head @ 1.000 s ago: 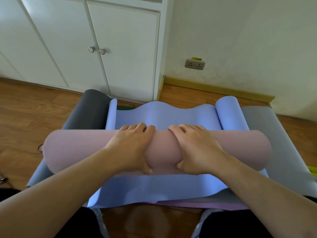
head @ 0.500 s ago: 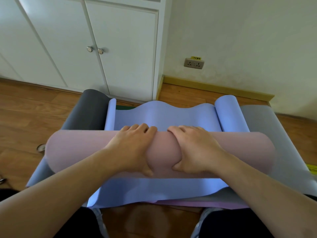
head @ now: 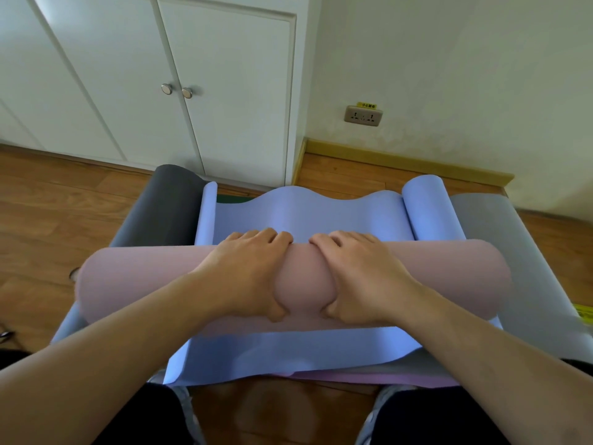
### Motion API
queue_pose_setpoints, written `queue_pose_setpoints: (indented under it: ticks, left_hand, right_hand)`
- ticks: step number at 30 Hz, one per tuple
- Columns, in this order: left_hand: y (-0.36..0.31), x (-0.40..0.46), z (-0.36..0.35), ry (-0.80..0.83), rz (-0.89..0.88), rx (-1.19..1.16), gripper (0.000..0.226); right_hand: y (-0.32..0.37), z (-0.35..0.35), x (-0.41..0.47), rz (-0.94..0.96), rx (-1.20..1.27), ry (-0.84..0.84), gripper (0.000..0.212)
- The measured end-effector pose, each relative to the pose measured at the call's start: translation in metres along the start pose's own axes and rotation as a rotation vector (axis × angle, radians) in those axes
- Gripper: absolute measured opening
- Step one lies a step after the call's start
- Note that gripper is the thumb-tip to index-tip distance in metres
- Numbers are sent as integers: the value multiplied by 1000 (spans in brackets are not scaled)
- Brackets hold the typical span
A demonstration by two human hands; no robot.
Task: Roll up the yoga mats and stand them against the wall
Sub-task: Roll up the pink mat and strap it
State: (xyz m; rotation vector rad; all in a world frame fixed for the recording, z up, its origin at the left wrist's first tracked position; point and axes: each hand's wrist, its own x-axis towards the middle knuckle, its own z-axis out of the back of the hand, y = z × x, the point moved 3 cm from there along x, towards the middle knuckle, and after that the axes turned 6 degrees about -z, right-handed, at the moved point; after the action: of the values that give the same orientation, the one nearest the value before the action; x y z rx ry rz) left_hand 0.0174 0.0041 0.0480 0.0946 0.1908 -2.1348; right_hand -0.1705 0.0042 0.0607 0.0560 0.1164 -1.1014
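Pink mat [head: 134, 281], rolled into a thick tube, lying crosswise on a flat blue mat [head: 305, 216] in the head view. Left hand [head: 247, 274] and right hand [head: 362, 274] side by side on the middle of the roll, palms down, fingers curled over its far side, thumbs pressing into the near side so the roll bulges between them. Blue mat wavy at its far end, both long edges curled upward. Grey mat [head: 500, 232] underneath, showing on the right; dark grey mat [head: 163, 207] showing on the left, its far end curling up. All on a wooden floor [head: 48, 200], near white cupboard doors [head: 224, 91] and a pale wall [head: 465, 75] with a socket [head: 363, 115]. Dark-clad knees at the bottom edge.
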Motion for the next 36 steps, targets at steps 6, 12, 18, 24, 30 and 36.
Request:
queue_pose_setpoints:
  ticks: [6,12,18,24,30,36]
  left_hand:
    - [-6,2,-8,-47,-45,116,93]
    - [6,1,4,16,17,-22,93]
    - [-8,0,-7,-31,-36,42,105]
    - [-7,5,-9,-75,-46,84,94]
    - [-1,3,-1,-44,-21,-20,96]
    - [-11,2,-13,-64,-47,129,109]
  right_hand:
    - [-4,-3,-1,-49,91,112,98]
    - [1,-10,-3,-1,-34,35,111]
    - [-6,-1,3,-41,50,101,90]
    - [-2,-7,-3,-41,59,136,118]
    - [1,-6,1,-5,-3,60,109]
    - [-5,-6,2,-34,86,119,100]
